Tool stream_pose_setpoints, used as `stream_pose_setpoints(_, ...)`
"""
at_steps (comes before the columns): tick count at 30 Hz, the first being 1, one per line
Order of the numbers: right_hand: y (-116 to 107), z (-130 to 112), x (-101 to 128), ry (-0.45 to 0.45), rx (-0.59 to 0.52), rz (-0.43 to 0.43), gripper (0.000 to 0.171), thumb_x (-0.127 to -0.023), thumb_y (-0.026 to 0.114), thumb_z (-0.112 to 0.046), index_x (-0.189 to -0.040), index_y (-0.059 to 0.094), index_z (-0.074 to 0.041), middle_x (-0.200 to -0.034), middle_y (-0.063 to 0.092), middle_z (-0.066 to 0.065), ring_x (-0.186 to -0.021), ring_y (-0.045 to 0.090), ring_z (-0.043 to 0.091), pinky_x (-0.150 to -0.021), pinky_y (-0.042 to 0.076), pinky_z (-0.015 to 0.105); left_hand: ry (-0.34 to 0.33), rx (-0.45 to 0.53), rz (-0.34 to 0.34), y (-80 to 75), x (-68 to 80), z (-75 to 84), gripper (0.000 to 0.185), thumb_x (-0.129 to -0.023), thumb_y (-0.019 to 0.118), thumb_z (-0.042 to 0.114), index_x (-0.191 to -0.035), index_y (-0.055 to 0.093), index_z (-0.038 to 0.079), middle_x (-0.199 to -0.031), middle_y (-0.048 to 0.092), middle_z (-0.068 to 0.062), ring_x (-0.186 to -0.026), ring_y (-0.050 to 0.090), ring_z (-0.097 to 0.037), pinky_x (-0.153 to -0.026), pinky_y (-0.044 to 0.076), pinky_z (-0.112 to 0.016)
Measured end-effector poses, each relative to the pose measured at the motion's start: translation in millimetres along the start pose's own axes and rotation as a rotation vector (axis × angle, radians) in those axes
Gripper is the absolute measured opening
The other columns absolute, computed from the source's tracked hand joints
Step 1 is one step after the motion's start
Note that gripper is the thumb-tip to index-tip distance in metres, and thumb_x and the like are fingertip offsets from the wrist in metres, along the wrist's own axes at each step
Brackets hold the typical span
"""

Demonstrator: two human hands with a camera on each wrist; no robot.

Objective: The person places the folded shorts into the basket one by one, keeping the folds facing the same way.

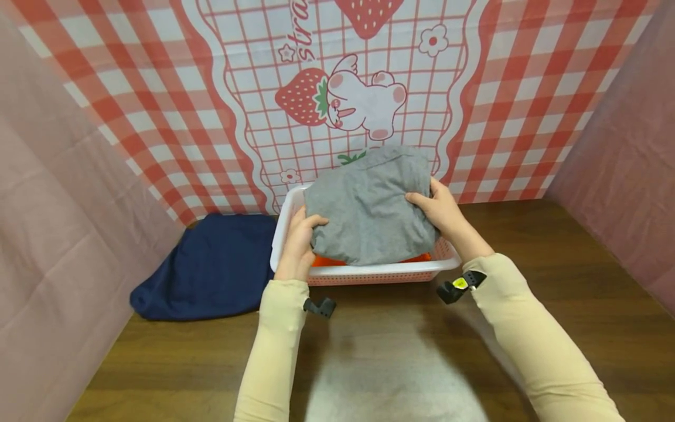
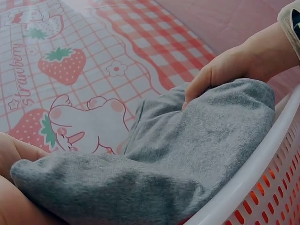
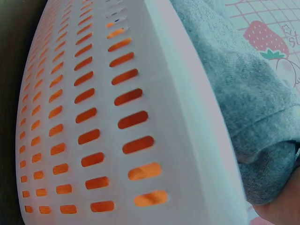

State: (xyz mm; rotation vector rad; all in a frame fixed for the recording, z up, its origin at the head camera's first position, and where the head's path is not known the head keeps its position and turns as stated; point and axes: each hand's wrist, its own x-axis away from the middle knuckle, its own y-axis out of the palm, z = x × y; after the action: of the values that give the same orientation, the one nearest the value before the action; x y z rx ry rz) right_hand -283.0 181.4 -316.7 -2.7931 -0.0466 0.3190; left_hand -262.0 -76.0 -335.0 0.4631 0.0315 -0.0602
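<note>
A folded grey cloth garment is held between both hands over a white plastic basket. At its left edge my left hand grips the fabric, thumb on top. My right hand pinches the right side, thumb on top and fingers behind. Orange fabric shows inside the basket under the grey garment, and its colour comes through the slots of the basket wall. In the left wrist view the grey garment sags between the two hands, close over the basket rim.
A folded navy cloth lies on the wooden table left of the basket. Behind stands a red-and-white checked strawberry backdrop. Pink curtains flank both sides.
</note>
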Motion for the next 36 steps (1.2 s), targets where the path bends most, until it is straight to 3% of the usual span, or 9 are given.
stream_pose_setpoints(4,-1,2,0,-0.002,0.007,-0.003,0.053,-0.089,0.056,-0.020,-0.137,0.037,-0.006,-0.132,0.044,0.019,-0.113,0.045,0.030,-0.092,0.037,0.041,-0.013,-0.016,0.001,-1.6,-0.9,0.8,0.056,-0.076,0.044,-0.011,-0.129,0.045,0.007,-0.115,0.051,-0.005,-0.095,0.048,-0.019,-0.079,0.040,-0.029)
stream_pose_setpoints(10,-1,14,-3,0.004,0.069,0.000,0.052,-0.089,0.055,-0.017,-0.136,0.037,-0.003,-0.133,0.043,0.022,-0.116,0.043,0.034,-0.096,0.035,0.047,-0.038,-0.025,0.003,-5.6,-2.8,-2.7,0.063,-0.078,0.041,-0.013,-0.136,0.038,0.009,-0.132,0.043,-0.010,-0.110,0.043,-0.022,-0.089,0.035,-0.032)
stream_pose_setpoints(16,2,21,-3,0.011,0.128,-0.009,0.055,-0.089,0.054,-0.015,-0.138,0.033,-0.002,-0.133,0.042,0.024,-0.118,0.042,0.035,-0.099,0.033,0.048,-0.079,0.003,0.057,-9.8,-2.6,-9.2,0.072,-0.076,0.040,-0.014,-0.143,0.025,0.009,-0.143,0.033,-0.008,-0.121,0.035,-0.020,-0.095,0.031,-0.031)
stream_pose_setpoints(24,5,23,2,0.079,0.146,-0.058,0.048,-0.089,0.052,-0.013,-0.130,0.036,0.007,-0.128,0.044,0.027,-0.109,0.044,0.032,-0.092,0.037,0.043,-0.104,-0.008,0.101,-11.9,1.4,-13.1,0.062,-0.074,0.041,-0.013,-0.133,0.042,0.006,-0.124,0.048,-0.006,-0.100,0.046,-0.017,-0.080,0.039,-0.026)
stream_pose_setpoints(30,9,22,4,0.101,0.131,-0.100,0.052,-0.090,0.051,-0.017,-0.132,0.032,0.006,-0.128,0.043,0.026,-0.108,0.045,0.031,-0.090,0.039,0.041,-0.175,-0.069,0.140,-14.7,-0.1,-10.0,0.061,-0.077,0.044,-0.009,-0.136,0.036,0.005,-0.127,0.044,-0.010,-0.095,0.044,-0.018,-0.076,0.038,-0.027)
stream_pose_setpoints(36,11,20,7,0.131,0.151,-0.059,0.055,-0.090,0.055,-0.029,-0.130,0.038,0.004,-0.126,0.046,0.024,-0.106,0.047,0.030,-0.089,0.040,0.041,-0.234,-0.072,0.157,-9.0,-10.3,-5.7,0.036,-0.084,0.055,0.005,-0.119,0.049,0.000,-0.106,0.052,-0.004,-0.084,0.051,-0.013,-0.076,0.042,-0.024)
